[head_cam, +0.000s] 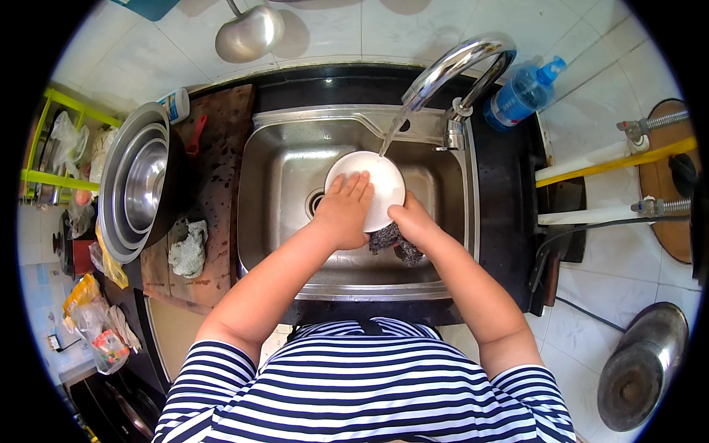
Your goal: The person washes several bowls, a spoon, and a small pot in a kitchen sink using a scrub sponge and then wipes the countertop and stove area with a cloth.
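A round white dish [388, 183] is held over the stainless steel sink [277, 160], under water running from the chrome faucet [471, 55]. My right hand [412, 221] grips its lower right rim, thumb on top. Flat on the left part of the dish's inner face lies my left hand [346, 207], fingers spread a little. Below the dish and beside my right hand is a dark mesh scrubber or cloth [390, 239]; whether the right fingers touch it cannot be told. The sink drain [314, 202] shows left of the dish.
Left of the sink, a wet wooden board [219, 166] bears nested metal bowls [141, 183], a crumpled cloth [189, 249] and a red-handled peeler or similar tool [197, 135]. A blue pump bottle [520, 94] stands behind right. A metal ladle [249, 34] hangs at the wall.
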Tool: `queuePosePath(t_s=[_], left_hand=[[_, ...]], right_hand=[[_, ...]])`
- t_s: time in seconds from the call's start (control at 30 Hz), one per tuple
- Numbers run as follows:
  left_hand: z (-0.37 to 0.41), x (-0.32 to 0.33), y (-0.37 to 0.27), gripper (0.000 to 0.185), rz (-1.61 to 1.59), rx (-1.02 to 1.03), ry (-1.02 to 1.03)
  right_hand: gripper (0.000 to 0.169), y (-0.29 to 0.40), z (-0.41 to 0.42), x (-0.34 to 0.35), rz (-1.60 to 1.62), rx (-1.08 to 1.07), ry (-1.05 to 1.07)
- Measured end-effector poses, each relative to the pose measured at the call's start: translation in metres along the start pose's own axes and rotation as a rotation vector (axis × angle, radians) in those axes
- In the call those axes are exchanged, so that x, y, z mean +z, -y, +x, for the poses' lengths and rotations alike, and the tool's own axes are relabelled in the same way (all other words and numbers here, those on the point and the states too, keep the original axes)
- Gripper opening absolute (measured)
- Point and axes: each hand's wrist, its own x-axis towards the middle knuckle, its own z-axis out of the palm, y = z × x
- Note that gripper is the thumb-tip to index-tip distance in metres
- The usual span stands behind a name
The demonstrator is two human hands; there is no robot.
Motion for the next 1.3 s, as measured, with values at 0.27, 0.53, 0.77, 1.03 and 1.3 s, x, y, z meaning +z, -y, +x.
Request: queuePosePath(t_s=[0.27,0.53,0.77,1.03,1.3], left_hand=[[-0.017,0.005,-0.002,0.044,-0.346,0.145,-0.284],[-0.011,0.031,-0.002,0.069,-1.512,-0.325,-0.615],[-0.012,0.044,0.016,0.046,-2.249,-0.575,0.038],[-0.027,0.039,0.030,0.031,-1.190,-0.185,-0.488],[-0.057,0.059,0.057,0.031,-0.943,-0.526,-0.808]], right_hand=[[0.041,-0.044,0.022,-0.012,0.159,-0.233,-0.174],[0.038,-0.003,0.002,-0.015,0.490,0.401,0.252],[0.047,0.006,-0.006,0.000,-0.780,-0.345,-0.317],[0.063,0.010,-0.014,-0.012,-0.948,-0.984,-0.390],[0.057,-0.022,0.002,0.004,-0.804,-0.676,-0.294]])
